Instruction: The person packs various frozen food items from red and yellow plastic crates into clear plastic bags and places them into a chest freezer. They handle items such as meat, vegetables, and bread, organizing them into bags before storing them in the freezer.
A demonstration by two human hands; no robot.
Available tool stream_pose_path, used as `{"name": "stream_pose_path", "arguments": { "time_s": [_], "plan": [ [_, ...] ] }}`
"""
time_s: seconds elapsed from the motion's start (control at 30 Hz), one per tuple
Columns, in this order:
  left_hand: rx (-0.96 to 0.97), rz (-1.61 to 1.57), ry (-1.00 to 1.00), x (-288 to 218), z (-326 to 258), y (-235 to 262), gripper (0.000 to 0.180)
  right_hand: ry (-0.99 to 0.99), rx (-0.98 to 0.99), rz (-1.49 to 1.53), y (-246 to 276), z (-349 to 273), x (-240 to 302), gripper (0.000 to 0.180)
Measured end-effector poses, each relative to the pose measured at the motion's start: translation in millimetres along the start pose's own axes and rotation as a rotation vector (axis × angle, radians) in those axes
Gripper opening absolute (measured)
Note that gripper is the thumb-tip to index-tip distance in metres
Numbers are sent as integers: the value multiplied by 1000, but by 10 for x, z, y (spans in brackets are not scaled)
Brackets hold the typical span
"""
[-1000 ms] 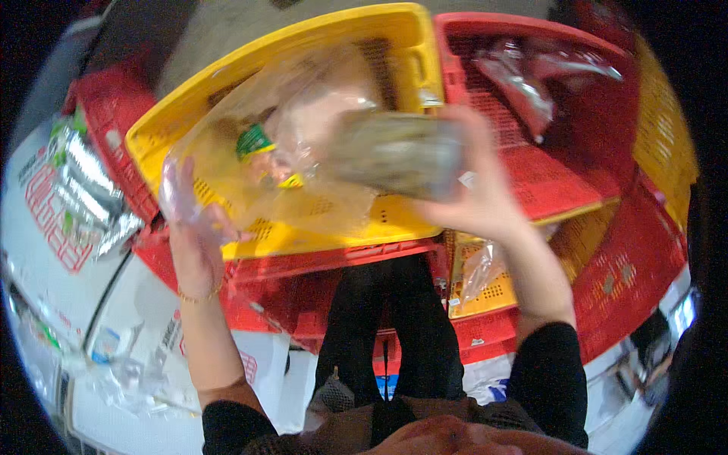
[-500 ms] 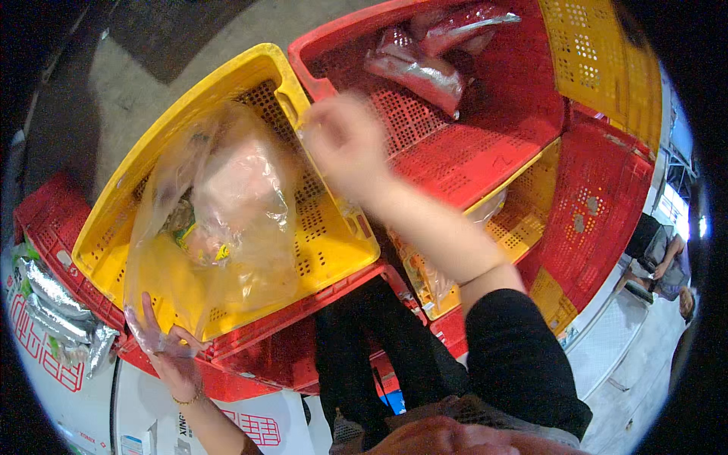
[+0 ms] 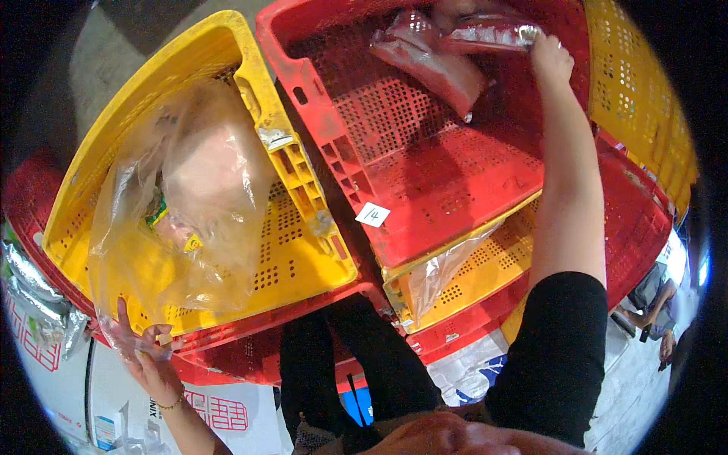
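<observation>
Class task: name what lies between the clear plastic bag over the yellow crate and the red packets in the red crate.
In the head view, between the clear plastic bag and the red packets lie the yellow crate's wall and the red crate's wall.

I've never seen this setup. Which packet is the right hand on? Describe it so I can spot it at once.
Find the red crate at upper right, beside the yellow crate. At its far end lie reddish sealed packets; the right hand touches the farthest one. It alone has a shiny silvery edge, unlike the duller packet lying nearer.

Right hand (image 3: 550,61) stretched to upper right of frame, fingers curled down; left hand (image 3: 140,345) at lower left, fingers pinched.
</observation>
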State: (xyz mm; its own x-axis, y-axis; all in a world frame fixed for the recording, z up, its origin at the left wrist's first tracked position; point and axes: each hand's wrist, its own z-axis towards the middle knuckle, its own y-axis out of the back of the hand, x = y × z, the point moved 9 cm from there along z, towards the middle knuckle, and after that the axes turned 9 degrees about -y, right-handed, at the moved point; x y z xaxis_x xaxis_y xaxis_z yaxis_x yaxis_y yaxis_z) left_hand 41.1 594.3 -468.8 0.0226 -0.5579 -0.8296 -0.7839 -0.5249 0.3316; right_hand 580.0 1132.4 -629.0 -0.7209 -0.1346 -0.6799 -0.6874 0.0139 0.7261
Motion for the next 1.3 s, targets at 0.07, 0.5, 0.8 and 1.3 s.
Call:
{"name": "stream_pose_path", "arguments": {
  "time_s": [0.07,0.5,0.8,1.3],
  "plan": [
    [0,67,-44,-114,28,-33,72,23,188,67,-212,-446,-9,30],
    [100,-104,-61,-627,302,147,73,663,341,861,2574,-2571,-579,22],
    [81,-127,-103,-633,522,760,74,1572,-271,1211,4636,-3848,1810,8],
    [82,-53,-45,-47,169,780,70,1328,544,732,3089,-4492,3009,10]
  ]
}}
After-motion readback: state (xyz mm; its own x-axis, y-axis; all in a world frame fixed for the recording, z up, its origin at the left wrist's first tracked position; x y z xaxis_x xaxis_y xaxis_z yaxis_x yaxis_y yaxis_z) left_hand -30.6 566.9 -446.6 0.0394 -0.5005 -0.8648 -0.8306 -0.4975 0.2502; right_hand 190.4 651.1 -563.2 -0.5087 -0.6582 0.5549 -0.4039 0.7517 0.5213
